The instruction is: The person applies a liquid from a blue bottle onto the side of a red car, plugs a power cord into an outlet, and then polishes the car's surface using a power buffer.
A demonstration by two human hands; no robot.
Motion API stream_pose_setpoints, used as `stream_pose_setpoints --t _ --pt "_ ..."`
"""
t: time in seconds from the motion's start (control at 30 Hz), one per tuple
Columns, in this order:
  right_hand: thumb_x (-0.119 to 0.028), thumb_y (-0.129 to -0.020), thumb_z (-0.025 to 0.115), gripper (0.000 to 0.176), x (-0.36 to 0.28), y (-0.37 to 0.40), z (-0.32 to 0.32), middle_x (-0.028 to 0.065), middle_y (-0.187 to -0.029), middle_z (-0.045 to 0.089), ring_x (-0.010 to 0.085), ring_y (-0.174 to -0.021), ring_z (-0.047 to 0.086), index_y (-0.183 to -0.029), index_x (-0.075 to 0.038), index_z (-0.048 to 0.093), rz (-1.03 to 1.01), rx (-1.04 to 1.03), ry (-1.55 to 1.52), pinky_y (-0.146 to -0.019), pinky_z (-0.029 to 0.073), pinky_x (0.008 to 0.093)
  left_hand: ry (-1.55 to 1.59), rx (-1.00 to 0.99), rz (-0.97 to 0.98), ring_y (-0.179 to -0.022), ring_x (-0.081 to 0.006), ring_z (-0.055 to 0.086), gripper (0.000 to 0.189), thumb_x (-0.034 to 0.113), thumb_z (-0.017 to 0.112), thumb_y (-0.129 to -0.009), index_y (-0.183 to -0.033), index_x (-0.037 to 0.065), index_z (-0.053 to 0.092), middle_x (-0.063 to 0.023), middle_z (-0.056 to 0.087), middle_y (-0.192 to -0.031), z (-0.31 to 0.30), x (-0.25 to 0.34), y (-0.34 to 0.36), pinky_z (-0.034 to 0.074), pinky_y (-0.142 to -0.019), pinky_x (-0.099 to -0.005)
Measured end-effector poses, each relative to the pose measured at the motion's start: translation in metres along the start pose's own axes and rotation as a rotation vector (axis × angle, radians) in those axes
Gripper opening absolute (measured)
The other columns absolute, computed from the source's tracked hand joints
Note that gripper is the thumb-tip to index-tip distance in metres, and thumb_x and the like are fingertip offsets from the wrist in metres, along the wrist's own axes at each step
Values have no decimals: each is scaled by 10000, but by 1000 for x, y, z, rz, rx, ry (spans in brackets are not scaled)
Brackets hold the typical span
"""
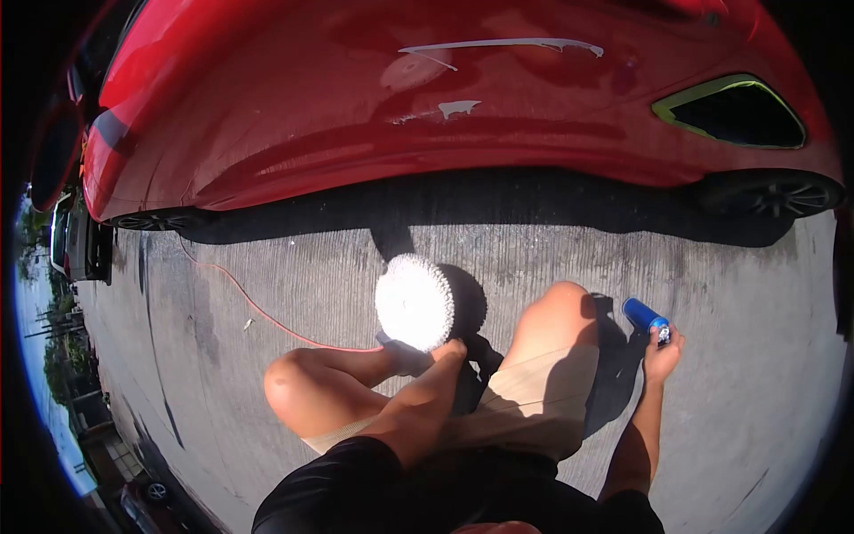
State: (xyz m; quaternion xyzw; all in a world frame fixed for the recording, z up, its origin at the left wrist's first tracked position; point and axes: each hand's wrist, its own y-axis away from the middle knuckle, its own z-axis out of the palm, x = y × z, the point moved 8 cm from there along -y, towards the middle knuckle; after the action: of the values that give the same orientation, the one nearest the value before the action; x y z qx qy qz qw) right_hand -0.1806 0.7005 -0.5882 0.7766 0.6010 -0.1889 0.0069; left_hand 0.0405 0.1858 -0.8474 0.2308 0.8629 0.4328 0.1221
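Note:
A round white wool pad on a polisher faces up in front of my crossed leg. My left hand is at the pad's lower right edge, closed on the polisher, whose body is mostly hidden under the pad. Out to the right, my right hand has its fingers wrapped round the near, silvery end of a blue can. The can lies tilted, its far end pointing up and left. Above, the red car panel carries whitish smears and a long pale streak.
An orange-red cord runs over the concrete ground from beneath the car to the polisher. Yellow-green tape borders a dark side window. A wheel is at the right. Other vehicles stand at the far left.

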Motion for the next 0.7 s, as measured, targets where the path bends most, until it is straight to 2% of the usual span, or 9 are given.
stream_pose_setpoints --t 0.13,0.2,0.23,0.33,0.4,0.5,0.6,0.63,0.7 --pt "-252 -958 807 409 -79 -16 -41 186 -1076 650 387 -950 689 -1237 25 698 -97 9 -120 -829 552 465 179 -205 -74 -1430 -398 570 621 455 399 -1062 -1399 21 690 -213 618 -1518 19 -13 -10 335 -1264 -467" --pt "-270 -973 794 397 -143 -25 -73 186 -1050 641 356 -884 685 -1220 26 699 -91 -45 -216 -762 545 453 115 -373 143 -1478 -362 515 590 485 606 -999 -1400 63 703 -134 659 -1485 100 -14 -63 372 -1250 -436" --pt "-279 -981 787 392 -169 -28 -82 185 -1038 636 340 -851 683 -1211 27 699 -90 -67 -260 -728 541 446 482 -374 -162 -1518 -339 453 662 509 680 -974 -1470 71 646 -171 658 -1458 14 11 35 393 -1227 -467" --pt "-344 -974 798 401 -230 -34 -94 175 -884 682 295 -711 677 -1114 10 671 -239 -21 -286 -648 532 402 617 -518 38 -1583 -462 301 1153 571 779 -913 -1672 -72 195 -349 254 -1700 -33 73 111 324 -1271 -516" --pt "-373 -957 817 424 -271 -28 -94 159 -777 693 301 -634 666 -1089 -5 653 -232 -148 -333 -618 530 385 630 11 749 -1556 -505 325 1129 545 808 -897 -1639 -91 244 -391 259 -1671 -153 119 174 317 -1272 -522" --pt "-386 -942 836 444 -331 0 -90 143 -716 683 258 -596 666 -1086 -10 649 -346 -288 -624 -576 525 377 63 721 1321 -1535 -475 362 1063 512 819 -886 -1635 -13 277 -308 396 -1614 -299 146 284 344 -1252 -503" --pt "-389 -919 862 470 -388 38 -96 134 -724 682 190 -599 670 -1073 -3 644 -516 -494 -847 -557 517 348 4 668 1460 -1463 -444 467 954 453 855 -846 -1554 10 394 -262 507 -1520 -320 157 294 412 -1192 -503" --pt "-384 -901 878 484 -398 42 -100 138 -746 688 208 -610 679 -1079 5 651 -629 -479 -829 -570 533 353 127 485 1474 -1342 -439 576 844 398 881 -809 -1449 28 476 -235 605 -1391 -324 154 275 459 -1119 -528" --pt "-372 -865 909 515 -417 51 -107 145 -791 700 243 -634 696 -1091 22 666 -852 -438 -803 -595 565 362 175 491 1624 -1075 -431 706 727 307 904 -712 -1301 30 581 -198 706 -1196 -345 147 275 557 -930 -503"
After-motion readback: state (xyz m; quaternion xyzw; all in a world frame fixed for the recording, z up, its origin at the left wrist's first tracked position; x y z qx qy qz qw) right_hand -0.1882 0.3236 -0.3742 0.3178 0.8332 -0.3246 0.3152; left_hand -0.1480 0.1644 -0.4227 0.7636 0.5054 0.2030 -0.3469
